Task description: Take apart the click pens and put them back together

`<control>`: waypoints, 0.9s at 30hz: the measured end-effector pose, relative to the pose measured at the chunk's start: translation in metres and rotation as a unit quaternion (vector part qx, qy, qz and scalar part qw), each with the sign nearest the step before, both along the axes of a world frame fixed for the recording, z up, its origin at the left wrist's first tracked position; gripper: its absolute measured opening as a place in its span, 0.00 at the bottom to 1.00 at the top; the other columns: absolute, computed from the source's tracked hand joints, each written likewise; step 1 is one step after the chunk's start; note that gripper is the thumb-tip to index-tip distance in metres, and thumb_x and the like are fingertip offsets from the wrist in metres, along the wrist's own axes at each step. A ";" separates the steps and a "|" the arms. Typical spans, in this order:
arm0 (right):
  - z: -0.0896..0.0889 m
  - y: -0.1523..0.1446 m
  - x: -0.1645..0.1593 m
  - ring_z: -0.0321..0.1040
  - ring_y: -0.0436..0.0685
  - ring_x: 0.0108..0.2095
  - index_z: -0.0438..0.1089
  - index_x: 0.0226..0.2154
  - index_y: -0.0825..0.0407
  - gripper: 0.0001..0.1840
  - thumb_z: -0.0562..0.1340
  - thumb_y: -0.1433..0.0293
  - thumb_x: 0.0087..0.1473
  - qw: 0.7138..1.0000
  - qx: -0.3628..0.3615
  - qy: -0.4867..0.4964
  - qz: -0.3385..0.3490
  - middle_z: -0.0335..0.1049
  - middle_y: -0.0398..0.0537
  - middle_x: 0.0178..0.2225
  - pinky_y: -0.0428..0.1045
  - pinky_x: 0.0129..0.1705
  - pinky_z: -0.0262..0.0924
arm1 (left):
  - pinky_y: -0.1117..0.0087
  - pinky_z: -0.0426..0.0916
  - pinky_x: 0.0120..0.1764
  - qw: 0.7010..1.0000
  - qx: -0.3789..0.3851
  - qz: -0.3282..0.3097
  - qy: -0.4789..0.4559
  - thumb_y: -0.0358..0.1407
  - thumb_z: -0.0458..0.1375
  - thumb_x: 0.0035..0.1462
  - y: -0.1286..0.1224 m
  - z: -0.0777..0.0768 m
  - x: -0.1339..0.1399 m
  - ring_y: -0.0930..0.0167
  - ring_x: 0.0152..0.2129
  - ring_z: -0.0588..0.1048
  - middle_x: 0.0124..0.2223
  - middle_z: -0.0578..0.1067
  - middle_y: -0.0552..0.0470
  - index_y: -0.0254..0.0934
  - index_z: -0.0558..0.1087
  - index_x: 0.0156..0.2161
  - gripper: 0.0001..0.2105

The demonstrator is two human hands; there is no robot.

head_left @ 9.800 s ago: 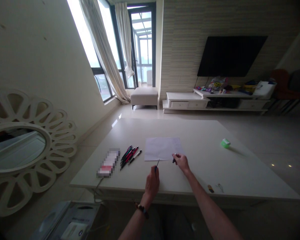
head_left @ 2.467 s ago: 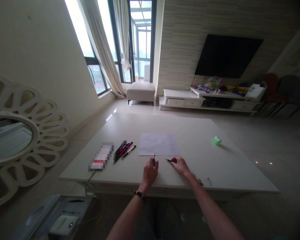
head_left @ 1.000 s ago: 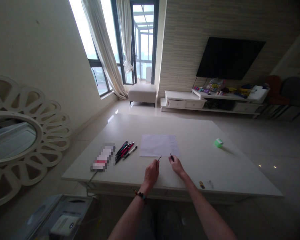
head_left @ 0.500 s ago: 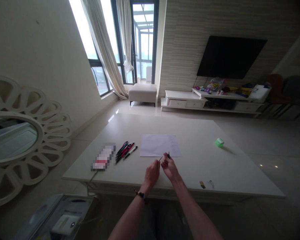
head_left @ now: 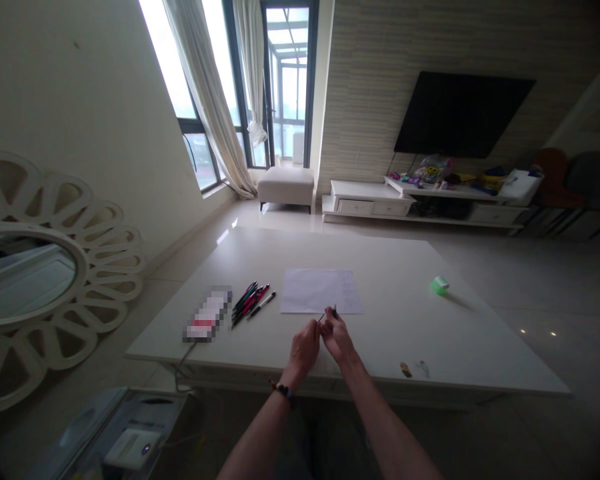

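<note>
My left hand [head_left: 305,345] is closed, with a thin dark rod [head_left: 322,317] poking out of its fingertips. Right beside it, my right hand [head_left: 336,337] pinches a short dark piece [head_left: 335,312] that looks like part of a pen. Both hands meet over the white table [head_left: 390,280], just in front of a sheet of paper [head_left: 315,290] with faint print along its right side. The fingers hide much of what they hold, so whether the two parts join I cannot tell. To the left lies a bunch of several pens [head_left: 250,300].
A blurred-out phone [head_left: 207,315] with a cable lies at the table's left. On the right sits a green-and-white small box [head_left: 439,285]. Near the front edge are a small yellow-and-black item [head_left: 405,369] and a clear scrap [head_left: 422,367]. An open drawer [head_left: 130,427] is lower left.
My right hand has shifted slightly left, closer to my left hand, and the dark piece in its fingers has turned a little. The things on the table have stayed put.
</note>
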State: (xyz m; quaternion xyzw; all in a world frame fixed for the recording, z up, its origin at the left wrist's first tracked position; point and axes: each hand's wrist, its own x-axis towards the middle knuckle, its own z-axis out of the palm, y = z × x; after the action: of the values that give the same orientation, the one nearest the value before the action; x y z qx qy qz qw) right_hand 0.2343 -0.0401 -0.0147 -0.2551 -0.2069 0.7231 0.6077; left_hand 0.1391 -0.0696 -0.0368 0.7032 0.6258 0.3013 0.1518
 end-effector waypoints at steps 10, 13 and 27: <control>-0.001 -0.001 -0.002 0.41 0.45 0.18 0.61 0.21 0.52 0.13 0.66 0.65 0.45 1.000 0.006 0.011 0.003 0.44 0.33 0.15 0.43 0.21 0.46 | 0.73 0.53 0.26 1.000 -0.005 0.002 -0.003 0.37 0.39 0.63 0.000 0.000 0.000 0.73 0.25 0.71 0.29 0.72 0.52 0.39 0.62 0.32 0.13; 0.000 0.000 -0.002 0.41 0.45 0.18 0.60 0.20 0.52 0.15 0.66 0.64 0.45 1.000 0.008 0.016 -0.004 0.44 0.33 0.16 0.43 0.21 0.46 | 0.73 0.52 0.26 1.000 -0.006 0.003 -0.003 0.37 0.39 0.63 -0.001 0.001 0.001 0.72 0.25 0.71 0.29 0.72 0.52 0.39 0.62 0.32 0.13; -0.001 -0.002 -0.006 0.43 0.45 0.17 0.59 0.20 0.51 0.16 0.67 0.62 0.42 0.999 0.014 -0.028 -0.031 0.45 0.33 0.15 0.44 0.21 0.47 | 0.73 0.53 0.27 1.000 -0.013 0.001 -0.005 0.37 0.38 0.63 -0.001 0.002 0.000 0.72 0.26 0.71 0.30 0.73 0.52 0.39 0.62 0.32 0.13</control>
State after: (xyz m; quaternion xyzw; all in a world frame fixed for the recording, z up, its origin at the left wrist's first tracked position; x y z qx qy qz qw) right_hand 0.2284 -0.0425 -0.0161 -0.2731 -0.2259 0.6934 0.6274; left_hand 0.1394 -0.0705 -0.0348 0.6990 0.6296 0.2967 0.1642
